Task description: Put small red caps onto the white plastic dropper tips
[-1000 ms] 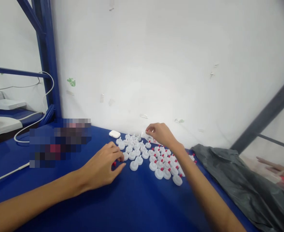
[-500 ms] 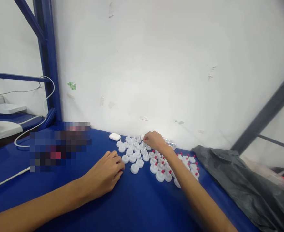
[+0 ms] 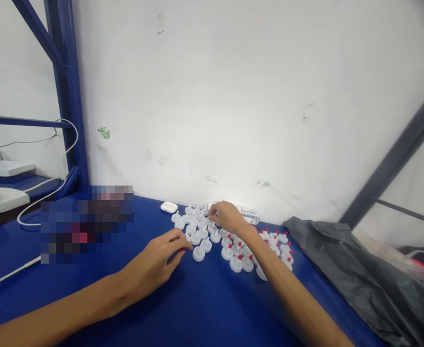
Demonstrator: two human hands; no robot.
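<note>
Hanging my right forearm point(image 3: 287, 279) over red-tipped white plastic nozzle caps point(image 3: 236, 263) could topple some if it dips. Right hand point(image 3: 226, 215), left hand point(image 3: 163, 253)? Both curled, can't tell if gripping.

The place looked like a workshop, though its exact kind could not be told. Scraps of tape point(image 3: 149, 154) clung to a scuffed white wall point(image 3: 215, 96); a blue metal frame point(image 3: 69, 86) rose at left, and many small plastic caps point(image 3: 215, 236), some red-tipped, lay grouped on a blue worktop point(image 3: 205, 308).
</note>
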